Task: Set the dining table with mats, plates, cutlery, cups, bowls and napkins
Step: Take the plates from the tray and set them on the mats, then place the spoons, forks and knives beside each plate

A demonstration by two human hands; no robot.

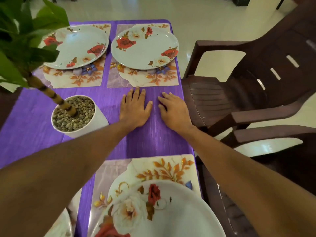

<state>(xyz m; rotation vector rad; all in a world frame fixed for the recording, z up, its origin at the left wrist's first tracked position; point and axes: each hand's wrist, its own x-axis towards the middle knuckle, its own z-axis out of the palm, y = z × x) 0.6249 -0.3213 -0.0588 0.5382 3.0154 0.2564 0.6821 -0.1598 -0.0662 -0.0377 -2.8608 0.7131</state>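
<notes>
**Two flat hands on the purple cloth**

Closest to the person, at the near right corner of the surface (187, 129), a round white plate (162, 212) with red roses sits on a shiny, flowery mat (171, 165). Past it, both hands lie flat on the ribbed purple cloth (153, 142), fingers straight. The left hand (135, 108) and right hand (172, 109) each have an open grip and hold nothing.

The far mat (143, 79) lies straight ahead. The left hand is nearer, and its fingertips (136, 89) reach that mat's near edge, which runs side to side. On it, by the far right corner, rests the far plate (144, 47). I think this mat gets a nudge next.
</notes>
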